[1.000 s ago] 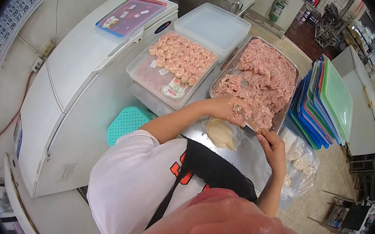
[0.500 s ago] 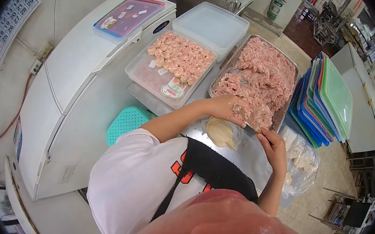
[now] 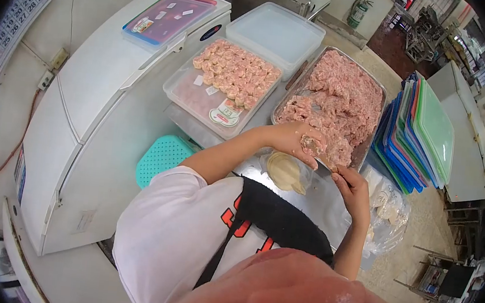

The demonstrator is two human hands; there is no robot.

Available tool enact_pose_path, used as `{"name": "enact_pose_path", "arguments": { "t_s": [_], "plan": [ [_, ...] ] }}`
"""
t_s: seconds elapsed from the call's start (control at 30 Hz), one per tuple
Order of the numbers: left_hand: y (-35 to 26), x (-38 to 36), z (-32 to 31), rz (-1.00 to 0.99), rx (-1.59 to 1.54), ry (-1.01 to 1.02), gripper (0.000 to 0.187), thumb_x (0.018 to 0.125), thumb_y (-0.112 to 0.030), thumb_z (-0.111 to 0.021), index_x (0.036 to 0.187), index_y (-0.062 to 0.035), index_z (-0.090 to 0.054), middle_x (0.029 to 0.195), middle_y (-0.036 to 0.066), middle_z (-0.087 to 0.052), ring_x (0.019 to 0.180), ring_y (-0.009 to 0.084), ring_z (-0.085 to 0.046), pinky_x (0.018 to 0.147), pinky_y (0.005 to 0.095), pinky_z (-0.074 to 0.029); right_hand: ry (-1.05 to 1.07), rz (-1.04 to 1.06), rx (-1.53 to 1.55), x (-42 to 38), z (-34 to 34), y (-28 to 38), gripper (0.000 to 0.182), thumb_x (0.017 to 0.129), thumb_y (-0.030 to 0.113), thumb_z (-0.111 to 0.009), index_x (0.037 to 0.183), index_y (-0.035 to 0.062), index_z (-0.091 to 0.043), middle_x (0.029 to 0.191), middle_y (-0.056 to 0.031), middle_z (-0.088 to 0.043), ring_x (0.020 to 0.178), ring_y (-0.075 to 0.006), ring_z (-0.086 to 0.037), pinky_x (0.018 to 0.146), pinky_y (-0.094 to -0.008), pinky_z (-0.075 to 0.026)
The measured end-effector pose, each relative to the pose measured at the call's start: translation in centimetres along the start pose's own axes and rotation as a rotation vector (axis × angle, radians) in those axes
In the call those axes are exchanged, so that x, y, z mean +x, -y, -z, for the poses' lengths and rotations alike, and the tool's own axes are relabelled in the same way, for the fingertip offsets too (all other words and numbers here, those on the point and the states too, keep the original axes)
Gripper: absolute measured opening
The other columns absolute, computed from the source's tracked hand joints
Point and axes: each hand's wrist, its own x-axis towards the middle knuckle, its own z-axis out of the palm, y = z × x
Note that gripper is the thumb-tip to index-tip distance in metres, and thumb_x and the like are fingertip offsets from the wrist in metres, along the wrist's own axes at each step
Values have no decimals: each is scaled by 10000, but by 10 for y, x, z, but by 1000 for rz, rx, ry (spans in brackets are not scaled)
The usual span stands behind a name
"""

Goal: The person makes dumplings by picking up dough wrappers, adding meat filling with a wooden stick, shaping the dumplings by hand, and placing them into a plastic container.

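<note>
Fingers of the left hand [image 3: 292, 141] curl narrowly around a small lump of meat [image 3: 311, 143], held in the ring of thumb and forefinger; those of the right hand [image 3: 354, 190] are pinched together on the end of a flat tool [image 3: 324, 163]. That tool lies between the two hands, at the near edge of the metal tray [image 3: 361, 155]. Its long axis runs crosswise, slanting slightly forward from right to left, so its far end points at the left hand, near the thumb; whether it touches the lump cannot be told. The lump's opening faces up and to the right.

Ground meat [image 3: 344, 97] fills most of the tray. Nearer the body, a stack of pale round wrappers [image 3: 285, 172] sits in clear plastic on the metal table [image 3: 325, 209]. To the left, filled dumplings [image 3: 238, 72] stand in close rows on a clear box [image 3: 184, 104], beside covered containers [image 3: 274, 33]. To the right are a clear bag [image 3: 389, 211] and a leaning stack of coloured lids [image 3: 428, 131]. A white freezer [image 3: 100, 79] stands farther left.
</note>
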Motion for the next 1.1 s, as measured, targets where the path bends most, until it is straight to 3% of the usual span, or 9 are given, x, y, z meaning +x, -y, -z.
{"name": "enact_pose_path", "arguments": {
  "t_s": [0.37,0.67,0.73,1.1],
  "plan": [
    [8,-1,-6,41,56,-48,467,698,-402,-809,964,-59,-636,941,112,-663,888,257,-630,796,354,-481,-20,-10,-26,-5,-4,-1,229,868,171,-661,1027,5,-661,778,-99,-600,740,-195,-577,677,-301,-439],
    [-5,7,-6,12,-133,-56,397,721,-280,-805,1016,-74,-636,987,46,-664,970,215,-618,867,336,-470,-25,-19,-20,-7,-1,-2,218,876,181,-652,1015,14,-663,763,-99,-591,728,-205,-573,671,-309,-440],
    [4,8,-7,-66,-166,11,382,722,-264,-802,1016,-77,-645,1000,51,-666,972,222,-620,862,336,-474,-7,-21,-35,-7,0,0,222,875,186,-653,1013,12,-662,763,-102,-589,725,-211,-572,669,-308,-439],
    [15,1,-8,10,13,-20,392,726,-316,-789,1007,-79,-654,992,117,-669,927,284,-631,830,366,-481,-1,-18,14,-4,-3,-5,238,875,179,-650,1015,-13,-647,777,-112,-593,733,-216,-571,675,-313,-437]
  ]
}}
